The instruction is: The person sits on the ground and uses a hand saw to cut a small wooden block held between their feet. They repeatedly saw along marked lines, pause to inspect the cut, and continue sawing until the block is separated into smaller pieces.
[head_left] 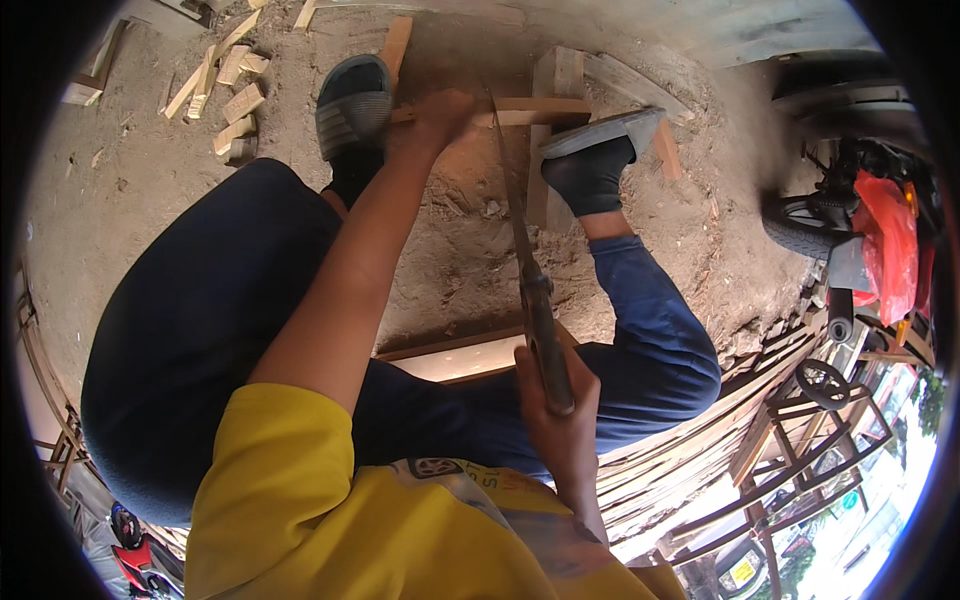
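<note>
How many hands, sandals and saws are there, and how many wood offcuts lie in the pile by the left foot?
Hands: 2 (left hand, right hand)
Sandals: 2 (left sandal, right sandal)
Handsaw: 1
Offcuts: about 6
Total: about 11

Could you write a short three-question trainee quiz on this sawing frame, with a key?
1. True or false: the right hand grips the handle of the hand saw.
2. What does the left hand press on? A) a red plastic bag B) the wooden strip C) a tyre
3. Fill in: the blade meets the strip between the two ____, the left sandal and the right sandal.

Key: 1 true; 2 B; 3 feet. The strip lies across a wooden block on sandy ground, with offcuts piled at upper left.
</note>
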Tool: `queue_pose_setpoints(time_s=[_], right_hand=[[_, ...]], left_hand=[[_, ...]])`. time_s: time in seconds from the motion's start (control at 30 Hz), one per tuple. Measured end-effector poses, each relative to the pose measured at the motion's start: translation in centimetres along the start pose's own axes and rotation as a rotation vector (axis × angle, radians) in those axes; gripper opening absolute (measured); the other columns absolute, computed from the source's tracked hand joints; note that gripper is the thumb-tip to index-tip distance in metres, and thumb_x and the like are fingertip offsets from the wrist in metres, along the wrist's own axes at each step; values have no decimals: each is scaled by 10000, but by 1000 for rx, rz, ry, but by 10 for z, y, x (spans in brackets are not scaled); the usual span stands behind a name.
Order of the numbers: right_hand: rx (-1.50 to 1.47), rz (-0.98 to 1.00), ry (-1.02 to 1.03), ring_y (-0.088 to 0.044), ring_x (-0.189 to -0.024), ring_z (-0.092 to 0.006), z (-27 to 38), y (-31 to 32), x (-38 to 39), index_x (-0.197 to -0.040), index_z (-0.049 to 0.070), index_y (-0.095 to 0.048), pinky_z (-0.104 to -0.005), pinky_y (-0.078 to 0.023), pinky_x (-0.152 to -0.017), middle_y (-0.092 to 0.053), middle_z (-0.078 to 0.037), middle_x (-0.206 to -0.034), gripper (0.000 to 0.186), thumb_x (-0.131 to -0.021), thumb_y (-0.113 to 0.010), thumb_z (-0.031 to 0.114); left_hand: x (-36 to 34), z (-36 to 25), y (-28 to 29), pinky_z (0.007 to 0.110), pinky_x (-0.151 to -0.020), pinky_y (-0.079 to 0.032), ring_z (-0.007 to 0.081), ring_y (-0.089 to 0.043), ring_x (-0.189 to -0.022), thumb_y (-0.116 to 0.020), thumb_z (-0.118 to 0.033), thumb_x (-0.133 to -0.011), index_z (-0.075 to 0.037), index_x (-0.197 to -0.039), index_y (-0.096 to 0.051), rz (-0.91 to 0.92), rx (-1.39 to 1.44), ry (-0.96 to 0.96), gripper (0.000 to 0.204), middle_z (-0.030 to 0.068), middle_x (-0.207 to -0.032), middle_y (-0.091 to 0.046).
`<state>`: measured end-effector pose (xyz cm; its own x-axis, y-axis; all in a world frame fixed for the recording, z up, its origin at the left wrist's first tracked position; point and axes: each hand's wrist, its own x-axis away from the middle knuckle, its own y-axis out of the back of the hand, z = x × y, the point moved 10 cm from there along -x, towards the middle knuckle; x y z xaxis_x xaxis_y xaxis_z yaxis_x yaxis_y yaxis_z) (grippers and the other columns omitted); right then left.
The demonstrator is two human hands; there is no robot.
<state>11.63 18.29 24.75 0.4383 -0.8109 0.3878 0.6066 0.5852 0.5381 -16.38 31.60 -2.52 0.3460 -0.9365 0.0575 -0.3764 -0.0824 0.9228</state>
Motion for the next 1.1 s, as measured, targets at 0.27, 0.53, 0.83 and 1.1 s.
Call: queue_pose_setpoints(time_s=[0.27,0.53,0.83,1.1], right_hand=[[-35,21,-54,-406,-521,-68,-23,-12,-32,-769,-9,-545,-284,-333,-460,-503,-47,-570,189,-913,-625,84],[-28,-38,-27,-389,-496,-66,-38,12,6,-785,-11,-557,-294,-338,-443,-497,-69,-556,163,-898,-637,75],[-26,-48,-6,-395,-568,-25,-39,29,43,-780,-20,-570,-248,-331,-474,-496,-8,-588,162,-903,-632,64],[-90,-72,30,-433,-531,-38,-45,2,-28,-783,-24,-579,-266,-359,-454,-512,-58,-555,144,-888,-640,54]], left_hand=[[-4,3,-6,475,-795,-540,368,-658,-952,-703,-202,-767,20,-868,-662,162,41,45,248,221,-970,-677],[-10,-3,-14,464,-886,-510,350,-616,-1065,-616,-190,-827,7,-1097,-625,323,66,56,334,224,-1117,-638],[-9,-6,-2,448,-912,-500,338,-608,-1084,-605,-154,-807,-4,-1148,-613,302,52,4,373,215,-1149,-628],[-8,4,-30,428,-966,-479,315,-571,-1164,-603,-208,-756,-42,-1338,-514,452,109,-5,611,215,-1244,-589]])
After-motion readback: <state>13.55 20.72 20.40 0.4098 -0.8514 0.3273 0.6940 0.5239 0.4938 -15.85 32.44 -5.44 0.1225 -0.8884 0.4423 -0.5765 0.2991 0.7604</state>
